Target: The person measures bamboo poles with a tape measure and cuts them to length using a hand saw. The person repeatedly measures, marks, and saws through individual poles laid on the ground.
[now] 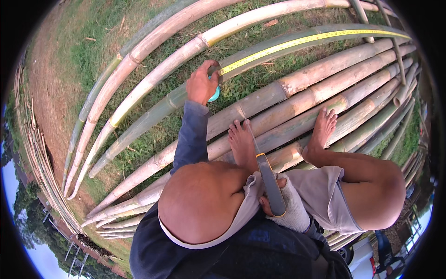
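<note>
Yellow tape (288, 45) is seen, in the head view, stretched along a green bamboo pole (154, 109); its teal case (214, 95) is gripped at the pole by the curled left hand (202, 83). By the gloved right hand (291, 207), fingers wrapped, a thin-bladed tool (270, 183) is held, its blade pointed past the left foot (243, 145).

Green grass (107, 28), brown dirt (51, 83), trees (28, 201) lower left, white vehicle (365, 258) lower right
</note>
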Available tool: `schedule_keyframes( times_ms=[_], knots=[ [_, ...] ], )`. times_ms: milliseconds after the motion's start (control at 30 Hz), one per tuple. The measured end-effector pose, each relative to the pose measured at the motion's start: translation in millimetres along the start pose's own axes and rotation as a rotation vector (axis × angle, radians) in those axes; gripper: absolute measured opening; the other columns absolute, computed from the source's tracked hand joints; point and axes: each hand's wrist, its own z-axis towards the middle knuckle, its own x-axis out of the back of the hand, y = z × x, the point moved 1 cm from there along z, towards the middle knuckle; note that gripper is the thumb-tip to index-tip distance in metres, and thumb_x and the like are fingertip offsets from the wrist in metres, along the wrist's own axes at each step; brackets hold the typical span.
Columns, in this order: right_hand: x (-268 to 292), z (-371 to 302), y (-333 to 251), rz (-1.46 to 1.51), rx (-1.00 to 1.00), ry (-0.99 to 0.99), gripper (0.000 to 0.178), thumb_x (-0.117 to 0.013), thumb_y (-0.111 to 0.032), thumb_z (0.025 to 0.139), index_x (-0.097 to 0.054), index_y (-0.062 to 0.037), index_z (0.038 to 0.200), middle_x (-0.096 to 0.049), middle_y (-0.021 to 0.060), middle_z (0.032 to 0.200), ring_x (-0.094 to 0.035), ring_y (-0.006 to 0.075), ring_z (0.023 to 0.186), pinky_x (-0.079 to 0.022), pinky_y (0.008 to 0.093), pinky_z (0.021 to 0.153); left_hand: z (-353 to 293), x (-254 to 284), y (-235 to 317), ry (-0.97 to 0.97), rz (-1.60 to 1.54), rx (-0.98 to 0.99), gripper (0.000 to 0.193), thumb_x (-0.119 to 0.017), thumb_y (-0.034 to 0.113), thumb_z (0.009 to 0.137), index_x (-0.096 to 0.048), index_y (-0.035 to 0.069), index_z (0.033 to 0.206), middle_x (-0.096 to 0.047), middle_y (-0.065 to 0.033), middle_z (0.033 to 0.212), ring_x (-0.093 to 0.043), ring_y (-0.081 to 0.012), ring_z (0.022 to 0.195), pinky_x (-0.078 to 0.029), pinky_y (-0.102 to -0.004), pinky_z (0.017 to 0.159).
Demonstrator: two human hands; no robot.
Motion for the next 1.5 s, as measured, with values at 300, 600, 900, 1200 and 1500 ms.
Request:
schedule_keyframes(
  times_ms=[300,600,900,1200,1500],
  knots=[
    [-2,9,-1,-0.256,0.164,0.039,0.036,-0.075,-0.006,0.096,-0.051,-0.0088,0.122,-0.061,0.0041,0.102,-0.06,0.0137,0.09,-0.052,0.0297,0.081,-4,2,3,-0.008,-0.018,0.024,0.04,-0.077,0.03,0.094,-0.069,0.022,0.133,-0.078,-0.0162,0.117,-0.074,-0.0404,0.106,-0.057,-0.0486,0.093],
    [-1,5,-1,0.367,-0.062,0.099,0.035,-0.075,-0.01,0.098,-0.057,-0.0045,0.128,-0.067,0.0099,0.106,-0.069,0.0208,0.09,-0.06,0.0323,0.08,-2,5,5,-0.036,0.01,0.061,0.041,-0.076,0.029,0.094,-0.069,0.022,0.134,-0.078,-0.0124,0.123,-0.074,-0.0385,0.11,-0.056,-0.0477,0.097],
    [-11,4,-21,0.573,-0.399,0.171,0.034,-0.078,-0.003,0.093,-0.055,-0.0071,0.117,-0.061,0.0051,0.099,-0.057,0.0144,0.085,-0.048,0.0287,0.076,-3,2,2,-0.021,0.0,0.039,0.042,-0.075,0.029,0.095,-0.069,0.022,0.136,-0.078,-0.0113,0.124,-0.075,-0.0368,0.104,-0.057,-0.0463,0.094],
    [-10,4,-13,0.488,-0.23,0.131,0.035,-0.078,-0.016,0.096,-0.056,-0.0062,0.121,-0.063,0.0069,0.1,-0.061,0.0179,0.086,-0.053,0.0324,0.077,-1,-1,0,-0.01,-0.035,0.027,0.035,-0.074,0.028,0.095,-0.069,0.023,0.129,-0.078,-0.0144,0.12,-0.073,-0.0403,0.109,-0.055,-0.0501,0.095],
    [-4,2,-11,0.374,-0.239,0.129,0.035,-0.077,-0.018,0.099,-0.058,-0.0074,0.126,-0.066,0.0081,0.104,-0.067,0.0187,0.089,-0.056,0.0329,0.077,-7,0,2,-0.019,-0.009,0.015,0.043,-0.076,0.027,0.094,-0.068,0.019,0.136,-0.078,-0.0121,0.122,-0.074,-0.0391,0.106,-0.057,-0.0465,0.093]
  ],
)
